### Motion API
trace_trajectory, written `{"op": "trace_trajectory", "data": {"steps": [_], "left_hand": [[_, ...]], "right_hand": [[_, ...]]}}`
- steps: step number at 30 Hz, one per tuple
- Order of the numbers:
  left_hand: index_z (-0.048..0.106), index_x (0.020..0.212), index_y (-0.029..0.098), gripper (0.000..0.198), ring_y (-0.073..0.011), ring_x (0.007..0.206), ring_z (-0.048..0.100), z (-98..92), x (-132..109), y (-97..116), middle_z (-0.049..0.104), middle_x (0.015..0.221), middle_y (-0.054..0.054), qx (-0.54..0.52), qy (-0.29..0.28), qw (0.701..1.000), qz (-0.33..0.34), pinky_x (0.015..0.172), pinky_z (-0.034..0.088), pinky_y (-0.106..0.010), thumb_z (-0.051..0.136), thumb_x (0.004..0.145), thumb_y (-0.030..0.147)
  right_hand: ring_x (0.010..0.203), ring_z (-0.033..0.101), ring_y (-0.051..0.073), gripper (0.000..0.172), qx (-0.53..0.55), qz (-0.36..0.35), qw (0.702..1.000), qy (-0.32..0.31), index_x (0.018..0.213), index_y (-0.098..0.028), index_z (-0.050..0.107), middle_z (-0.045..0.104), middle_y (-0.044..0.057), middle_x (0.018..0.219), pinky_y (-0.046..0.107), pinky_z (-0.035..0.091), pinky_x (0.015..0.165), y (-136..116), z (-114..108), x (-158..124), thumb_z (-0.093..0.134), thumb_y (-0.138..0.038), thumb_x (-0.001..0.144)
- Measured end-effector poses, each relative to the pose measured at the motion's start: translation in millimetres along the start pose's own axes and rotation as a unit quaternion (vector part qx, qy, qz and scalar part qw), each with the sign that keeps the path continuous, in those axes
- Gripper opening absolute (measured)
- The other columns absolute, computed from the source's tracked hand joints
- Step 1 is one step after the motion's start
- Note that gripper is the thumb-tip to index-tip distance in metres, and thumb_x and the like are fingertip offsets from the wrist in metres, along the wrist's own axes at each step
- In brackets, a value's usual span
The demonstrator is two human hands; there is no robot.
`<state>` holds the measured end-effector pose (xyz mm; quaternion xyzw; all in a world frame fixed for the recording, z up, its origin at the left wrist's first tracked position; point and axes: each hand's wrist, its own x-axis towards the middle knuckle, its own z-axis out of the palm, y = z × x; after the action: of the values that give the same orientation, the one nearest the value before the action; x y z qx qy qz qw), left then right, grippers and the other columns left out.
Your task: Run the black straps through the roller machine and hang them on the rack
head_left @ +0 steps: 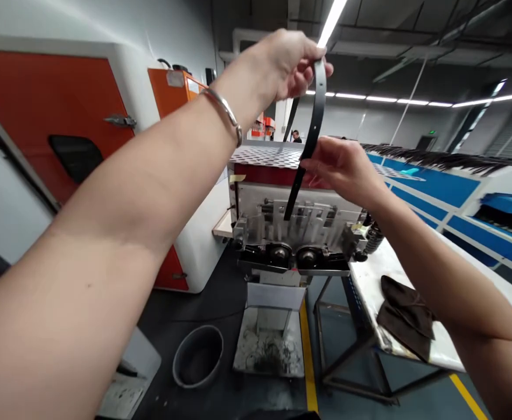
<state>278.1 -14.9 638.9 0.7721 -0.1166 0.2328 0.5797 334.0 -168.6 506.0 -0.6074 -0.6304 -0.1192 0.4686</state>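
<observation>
The left hand pinches a punched black strap up high. The right hand pinches it lower, at a machine's near side.

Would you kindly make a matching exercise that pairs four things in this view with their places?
1. Black strap
2. Metal bracelet
3. Round tub
4. Dark brown cloth

A. On the floor
B. Held by the left hand and right hand
C. On the white tabletop
D. Around the left forearm

Pairs: 1-B, 2-D, 3-A, 4-C
</observation>
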Motion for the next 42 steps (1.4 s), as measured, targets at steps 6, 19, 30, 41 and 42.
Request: {"op": "trace_trajectory", "data": {"steps": [6,19,30,41,42], "left_hand": [[0.051,0.079,0.006,0.019,0.0018,0.06,0.035,-0.3,-1.7,14.2,0.058,0.083,0.0,0.0,0.024,0.999,0.049,0.057,0.02,-0.011,0.042,0.096,0.011],[0.051,0.07,0.015,0.025,-0.0027,0.047,0.037,6.2,-14.3,-24.4,0.065,0.076,-0.005,0.047,0.047,0.988,0.137,0.044,0.021,-0.022,0.051,0.095,0.015],[0.053,0.071,0.015,0.022,-0.002,0.042,0.045,11.4,-22.6,-46.1,0.07,0.075,-0.008,0.006,0.03,0.991,0.132,0.041,0.025,-0.022,0.059,0.092,0.02],[0.048,0.07,0.016,0.025,-0.0009,0.041,0.043,10.6,-22.7,-57.3,0.069,0.076,-0.006,0.02,0.037,0.992,0.121,0.042,0.025,-0.023,0.055,0.093,0.019],[0.048,0.07,0.016,0.025,-0.001,0.042,0.043,10.3,-21.4,-57.5,0.07,0.077,-0.006,0.023,0.035,0.992,0.119,0.042,0.025,-0.024,0.056,0.093,0.019]], "right_hand": [[0.074,0.068,0.015,0.015,-0.039,-0.03,0.997,0.05,0.088,-0.015,0.066,0.064,0.001,0.078,0.03,0.058,0.07,0.1,-5.2,11.1,0.071,-0.029,0.084],[0.06,0.067,0.012,0.026,0.002,0.037,0.999,0.015,0.081,-0.018,0.054,0.064,0.0,0.069,0.024,0.054,0.055,25.8,13.7,-0.9,0.062,-0.042,0.089],[0.07,0.068,0.018,0.024,0.022,0.045,0.998,0.024,0.084,-0.021,0.055,0.067,0.002,0.075,0.03,0.054,0.065,40.6,33.5,-11.7,0.055,-0.043,0.093],[0.07,0.068,0.019,0.024,-0.029,0.046,0.998,0.018,0.08,-0.021,0.05,0.067,0.002,0.073,0.028,0.05,0.063,46.0,29.0,-17.1,0.054,-0.04,0.094],[0.07,0.068,0.018,0.024,-0.04,0.046,0.998,0.015,0.079,-0.021,0.049,0.066,0.002,0.073,0.027,0.049,0.063,44.9,26.3,-18.2,0.054,-0.039,0.094]]}}
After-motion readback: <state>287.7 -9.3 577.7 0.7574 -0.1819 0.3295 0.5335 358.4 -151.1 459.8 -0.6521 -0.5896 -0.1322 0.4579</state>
